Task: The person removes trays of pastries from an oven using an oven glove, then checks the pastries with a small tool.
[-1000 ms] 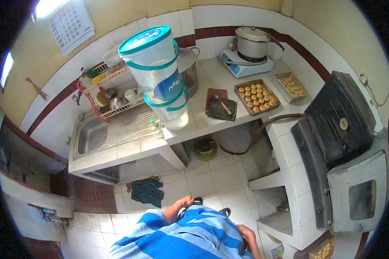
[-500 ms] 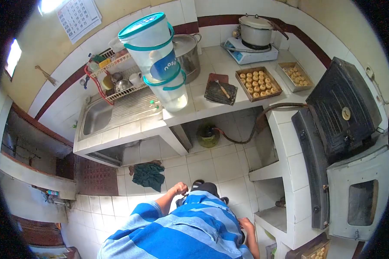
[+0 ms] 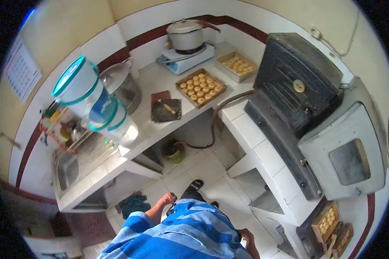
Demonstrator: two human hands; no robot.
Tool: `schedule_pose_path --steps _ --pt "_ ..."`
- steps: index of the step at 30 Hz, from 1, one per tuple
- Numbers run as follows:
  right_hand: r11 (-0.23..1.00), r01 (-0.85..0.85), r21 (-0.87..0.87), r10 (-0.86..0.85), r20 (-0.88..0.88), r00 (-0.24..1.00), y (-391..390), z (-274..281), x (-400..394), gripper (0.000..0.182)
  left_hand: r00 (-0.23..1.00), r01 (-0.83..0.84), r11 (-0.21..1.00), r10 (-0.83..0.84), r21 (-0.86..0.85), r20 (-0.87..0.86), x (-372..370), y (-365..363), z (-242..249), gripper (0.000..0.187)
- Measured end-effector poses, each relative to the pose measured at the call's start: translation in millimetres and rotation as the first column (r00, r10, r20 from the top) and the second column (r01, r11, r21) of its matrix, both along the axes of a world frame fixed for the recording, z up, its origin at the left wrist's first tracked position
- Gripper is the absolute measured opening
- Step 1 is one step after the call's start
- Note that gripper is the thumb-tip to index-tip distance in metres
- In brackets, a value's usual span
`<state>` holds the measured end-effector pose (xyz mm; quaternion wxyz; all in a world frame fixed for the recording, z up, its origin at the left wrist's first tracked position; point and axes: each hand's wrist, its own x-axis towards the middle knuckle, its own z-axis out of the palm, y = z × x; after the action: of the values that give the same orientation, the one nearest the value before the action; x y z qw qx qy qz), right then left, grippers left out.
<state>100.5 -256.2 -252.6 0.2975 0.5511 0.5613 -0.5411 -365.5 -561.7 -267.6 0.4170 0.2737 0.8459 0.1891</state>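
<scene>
My left hand (image 3: 167,199) hangs beside my striped shirt over the tiled floor, its fingers curled, and whatever may be in it is too small to make out. Low on the other side, my right hand (image 3: 247,237) is partly hidden by the shirt, its fingers unclear. Neither hand touches the counter. A tray of round baked pieces (image 3: 201,88) lies on the counter ahead, with a second tray (image 3: 237,67) behind it. Left of them, a wooden-handled tool (image 3: 168,108) rests on dark folded cloths (image 3: 166,113).
An oven (image 3: 299,86) with its door (image 3: 348,159) stands at right, more trays (image 3: 326,221) low beside it. Stacked buckets (image 3: 100,103), a steel pot (image 3: 121,86) and a stove with a pot (image 3: 186,36) are on the counter. A cloth (image 3: 132,204) lies on the floor.
The view has turned to the right, so the counter and buckets sit further left. More of the low trays shows at lower right. A foot has come forward.
</scene>
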Motion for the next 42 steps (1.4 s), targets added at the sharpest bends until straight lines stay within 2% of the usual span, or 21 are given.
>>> schedule_pose_path --steps 3,6,10,13,15,17,18,19,20,21,22,23,24,27,29,30,32,37,39,41,42 --pt "0.97 0.243 -0.011 -0.243 0.016 0.97 -14 13 -7 0.049 0.983 -0.107 0.993 0.098 0.045 0.155 -29 29 -5 0.028" --pt "0.996 0.062 0.058 -0.045 -0.257 0.965 -39 -171 40 0.034 0.903 -0.261 0.949 0.176 0.176 0.392 -59 53 -18 0.021" --pt "0.936 0.341 -0.087 -0.347 -0.396 0.85 -62 -140 8 0.035 0.876 -0.252 0.955 0.156 0.157 0.456 -78 88 -6 0.021" --pt "0.797 0.546 -0.259 -0.596 -0.483 0.641 -91 -118 -1 0.038 0.938 -0.145 0.985 0.105 0.097 0.332 -98 106 -18 0.02" --pt "0.668 0.643 -0.375 -0.727 -0.513 0.456 -111 -96 -1 0.04 0.937 0.338 0.902 -0.349 0.27 -0.007 -120 103 -53 0.024" --pt "0.53 0.69 -0.493 -0.815 -0.52 0.255 -115 -71 -26 0.043 0.945 0.286 0.913 -0.319 0.29 0.071 -131 102 -61 0.027" --pt "0.521 0.697 -0.492 -0.818 -0.52 0.244 -121 -88 -28 0.043 0.729 0.675 0.69 -0.569 0.263 -0.38 -137 99 -58 0.025" --pt "0.556 0.768 -0.318 -0.742 -0.606 0.287 -129 -121 -28 0.038 0.298 0.92 0.389 -0.616 0.047 -0.729 -141 95 -56 0.022" --pt "0.564 0.815 -0.132 -0.656 -0.672 0.345 -134 -140 -28 0.034 0.857 0.506 0.828 -0.45 0.242 -0.252 -135 86 -63 0.019" --pt "0.562 0.816 -0.133 -0.657 -0.671 0.343 -127 -133 -29 0.034 0.856 0.508 0.827 -0.452 0.241 -0.251 -136 82 -59 0.019" --pt "0.859 0.486 0.163 -0.319 -0.572 0.756 -111 -109 -33 0.029 0.757 0.627 0.735 -0.497 0.257 -0.424 -134 75 -52 0.02" --pt "0.934 -0.002 0.358 0.128 -0.329 0.936 -95 -86 -37 0.024 0.63 0.738 0.629 -0.511 0.245 -0.584 -133 70 -46 0.021" --pt "0.938 0.287 0.194 -0.237 -0.244 0.94 -93 -42 -54 0.02 0.626 0.743 0.624 -0.52 0.243 -0.582 -136 66 -47 0.021" --pt "0.932 0.083 0.352 0.094 -0.458 0.884 -88 -87 -46 0.038 0.775 0.606 0.736 -0.46 0.302 -0.434 -140 48 -54 0.024" --pt "0.96 0.24 0.141 -0.191 -0.296 0.936 -73 -44 -69 0.051 0.938 0.106 0.517 -0.335 0.849 0.087 -147 40 -72 0.027" --pt "0.947 0.216 0.236 -0.099 -0.426 0.899 -71 -41 -73 0.058 0.938 0.108 0.519 -0.335 0.848 0.085 -141 43 -59 0.027" --pt "0.936 0.305 0.176 -0.239 -0.321 0.917 -63 -55 -83 0.056 0.804 0.579 0.659 -0.36 0.481 -0.474 -134 39 -50 0.029" --pt "0.933 0.331 0.138 -0.248 -0.42 0.873 -52 -102 -79 0.035 0.922 0.383 0.822 -0.315 0.421 -0.224 -138 4 -63 0.028" --pt "0.788 0.245 0.564 0.322 -0.718 0.617 -51 -148 -69 0.043 0.871 0.465 0.839 -0.378 0.282 -0.314 -133 5 -61 0.027" --pt "0.983 0.074 0.168 -0.01 -0.353 0.936 -37 -82 -81 0.025 0.807 0.526 0.841 -0.448 0.126 -0.384 -125 1 -65 0.028" --pt "0.971 0.017 0.238 0.087 -0.419 0.904 -39 -93 -74 0.027 0.999 -0.038 0.889 0.036 0.456 0.013 -109 4 -69 0.026"
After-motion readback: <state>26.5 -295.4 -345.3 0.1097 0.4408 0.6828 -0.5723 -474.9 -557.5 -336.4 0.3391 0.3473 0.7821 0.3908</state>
